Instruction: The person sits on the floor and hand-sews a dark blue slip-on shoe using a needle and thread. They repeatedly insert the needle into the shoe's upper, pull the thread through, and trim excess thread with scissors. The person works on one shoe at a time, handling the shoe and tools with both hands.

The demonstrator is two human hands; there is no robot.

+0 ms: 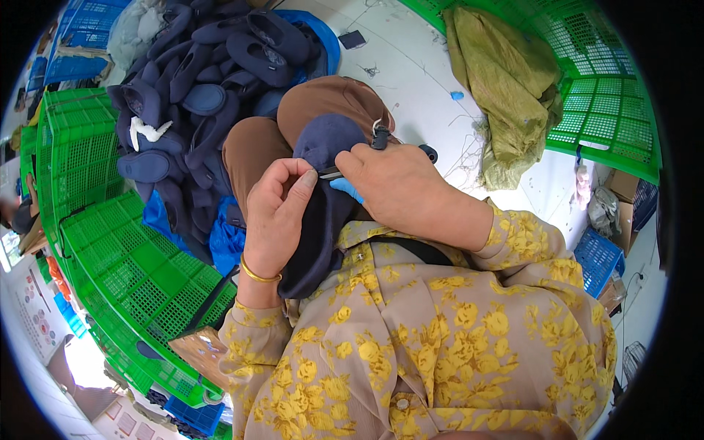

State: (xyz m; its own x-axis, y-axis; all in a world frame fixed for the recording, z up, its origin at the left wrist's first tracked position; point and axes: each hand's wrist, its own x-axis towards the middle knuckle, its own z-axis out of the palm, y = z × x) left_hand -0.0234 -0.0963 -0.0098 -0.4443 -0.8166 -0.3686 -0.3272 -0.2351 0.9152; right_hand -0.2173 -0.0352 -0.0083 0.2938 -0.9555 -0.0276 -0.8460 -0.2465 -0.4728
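A navy fabric slipper [328, 139] lies across my lap, its rounded toe toward my knees and its dark opening nearer my body. Over its left edge, the thumb and forefinger of my left hand [279, 202] are pinched together; whatever is between the tips is too small to make out. My right hand [400, 183] closes around small snips [331, 174], whose metal blade points at the left fingertips. A blue piece [346, 189] shows below that hand, and a black piece [380, 137] with a pale cord sits above the knuckles.
A large heap of navy slippers [213, 81] rises ahead to the left, on blue plastic. Green crates [139, 271] flank me on the left, and another green crate [609, 110] stands right. An olive sack [506, 88] and loose threads [458, 154] lie on the pale floor.
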